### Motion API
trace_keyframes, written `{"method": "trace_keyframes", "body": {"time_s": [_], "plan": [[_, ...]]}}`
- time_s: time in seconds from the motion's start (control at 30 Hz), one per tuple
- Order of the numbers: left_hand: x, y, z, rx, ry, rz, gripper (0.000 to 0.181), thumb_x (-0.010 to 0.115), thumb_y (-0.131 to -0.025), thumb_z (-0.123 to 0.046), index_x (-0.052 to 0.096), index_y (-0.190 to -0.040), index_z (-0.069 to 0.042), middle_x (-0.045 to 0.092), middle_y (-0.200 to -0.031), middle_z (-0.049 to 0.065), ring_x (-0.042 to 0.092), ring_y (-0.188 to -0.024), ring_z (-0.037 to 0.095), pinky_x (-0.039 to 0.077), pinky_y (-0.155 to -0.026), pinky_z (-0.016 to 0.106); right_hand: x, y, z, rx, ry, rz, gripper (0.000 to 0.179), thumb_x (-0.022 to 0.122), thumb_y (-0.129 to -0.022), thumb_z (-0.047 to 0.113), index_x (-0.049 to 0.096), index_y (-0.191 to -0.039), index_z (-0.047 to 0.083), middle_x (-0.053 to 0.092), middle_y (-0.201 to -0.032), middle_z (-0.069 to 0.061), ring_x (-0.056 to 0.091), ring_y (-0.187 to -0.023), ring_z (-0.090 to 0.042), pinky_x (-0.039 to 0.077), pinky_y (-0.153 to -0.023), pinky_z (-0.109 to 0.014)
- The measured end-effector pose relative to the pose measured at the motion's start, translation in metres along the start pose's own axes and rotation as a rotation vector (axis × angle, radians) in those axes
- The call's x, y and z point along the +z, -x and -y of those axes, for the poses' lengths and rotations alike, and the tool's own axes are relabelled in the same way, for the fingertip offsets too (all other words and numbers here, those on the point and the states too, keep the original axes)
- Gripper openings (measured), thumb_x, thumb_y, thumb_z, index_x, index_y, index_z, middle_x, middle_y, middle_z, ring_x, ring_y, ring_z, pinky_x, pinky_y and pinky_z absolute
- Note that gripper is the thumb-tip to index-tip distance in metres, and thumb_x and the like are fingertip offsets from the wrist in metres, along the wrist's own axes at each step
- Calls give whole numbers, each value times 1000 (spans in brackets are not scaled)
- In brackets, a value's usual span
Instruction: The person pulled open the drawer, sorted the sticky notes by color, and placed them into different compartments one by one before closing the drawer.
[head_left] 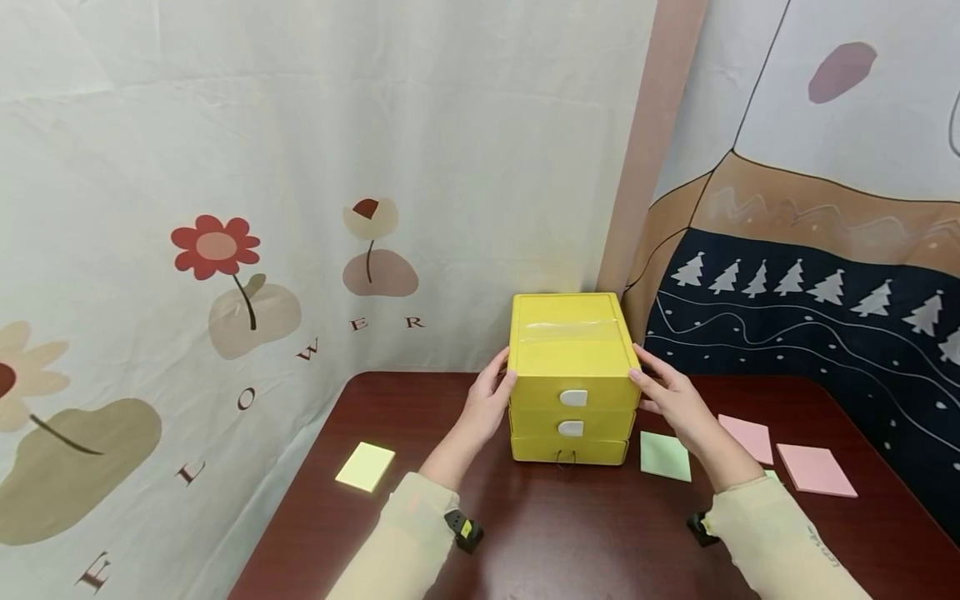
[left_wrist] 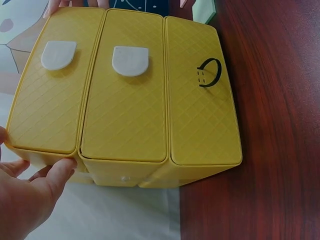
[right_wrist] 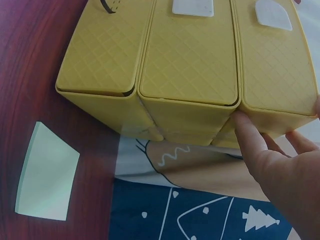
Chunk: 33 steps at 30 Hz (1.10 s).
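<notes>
A yellow three-drawer storage box [head_left: 572, 354] stands on the dark red table, a strip of clear tape across its top. White tabs mark the upper two drawers, and the bottom drawer has a black loop [left_wrist: 215, 73] as its pull. With its thumb near the front edge, my left hand [head_left: 486, 403] grips the box's left side, high up by the top drawer. My right hand [head_left: 678, 407] holds the opposite side at about the same height, its thumb [right_wrist: 247, 132] along the side by the front edge. All three drawers are pushed in.
On the table [head_left: 570, 542], a yellow sticky-note pad [head_left: 365, 467] lies to the left. To the right are a green pad [head_left: 665, 456] and two pink pads [head_left: 817, 469], with another green corner by the right forearm. Printed curtains [head_left: 487, 167] hang behind the box.
</notes>
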<state>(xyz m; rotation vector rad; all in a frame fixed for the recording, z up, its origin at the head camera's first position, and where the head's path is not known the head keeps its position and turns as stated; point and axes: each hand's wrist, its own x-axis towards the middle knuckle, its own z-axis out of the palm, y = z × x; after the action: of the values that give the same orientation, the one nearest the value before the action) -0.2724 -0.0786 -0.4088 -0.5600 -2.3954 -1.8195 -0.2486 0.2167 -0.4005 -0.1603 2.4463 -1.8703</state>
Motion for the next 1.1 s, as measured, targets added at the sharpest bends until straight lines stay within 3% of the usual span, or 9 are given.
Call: {"method": "trace_keyframes", "body": {"time_s": [0.23, 0.5, 0.57, 0.77, 0.87, 1.1], "plan": [[0, -1, -1, -16, 10, -5, 53, 46, -101, -22, 29, -149, -7, 38, -146, 18, 36, -135, 32, 31, -110, 47, -2, -3, 2, -8, -1, 23, 71, 49, -95, 46, 16, -153, 24, 20, -155, -19, 43, -128, -36, 47, -95, -44], [1, -1, -1, 0, -49, -24, 52, 46, -101, -26, 32, -148, -10, 42, -144, 14, 38, -134, 29, 32, -109, 46, -7, -3, 4, 5, 15, 50, 72, 51, -95, 45, 16, -153, 23, 18, -155, -20, 47, -125, -32, 48, -94, -43], [0, 2, -10, 3, -53, -15, 51, 45, -101, -22, 32, -148, -6, 42, -144, 18, 38, -133, 32, 32, -109, 48, -9, -4, 5, 2, 28, 63, 72, 52, -95, 45, 16, -153, 22, 18, -155, -20, 48, -124, -32, 48, -94, -45], [1, 1, -6, 4, -69, -12, 52, 45, -101, -22, 30, -148, -5, 41, -144, 19, 37, -134, 33, 31, -110, 49, -17, -7, 8, 1, 96, 94, 74, 53, -94, 46, 18, -153, 20, 28, -151, -22, 49, -124, -36, 45, -97, -47], [2, 0, -1, 2, -85, -18, 52, 44, -101, -26, 31, -148, -8, 41, -145, 16, 36, -135, 31, 31, -110, 48, -21, -10, 11, -3, 142, 119, 76, 54, -94, 45, 15, -154, 19, 28, -151, -23, 44, -129, -39, 39, -102, -52], [1, 1, -2, -26, -78, -6, 53, 43, -101, -28, 29, -150, -11, 38, -147, 14, 33, -138, 29, 30, -111, 47, -27, -19, 14, -24, 183, 197, 77, 54, -95, 42, 10, -154, 19, 9, -157, -20, 17, -140, -47, 24, -106, -65]]}}
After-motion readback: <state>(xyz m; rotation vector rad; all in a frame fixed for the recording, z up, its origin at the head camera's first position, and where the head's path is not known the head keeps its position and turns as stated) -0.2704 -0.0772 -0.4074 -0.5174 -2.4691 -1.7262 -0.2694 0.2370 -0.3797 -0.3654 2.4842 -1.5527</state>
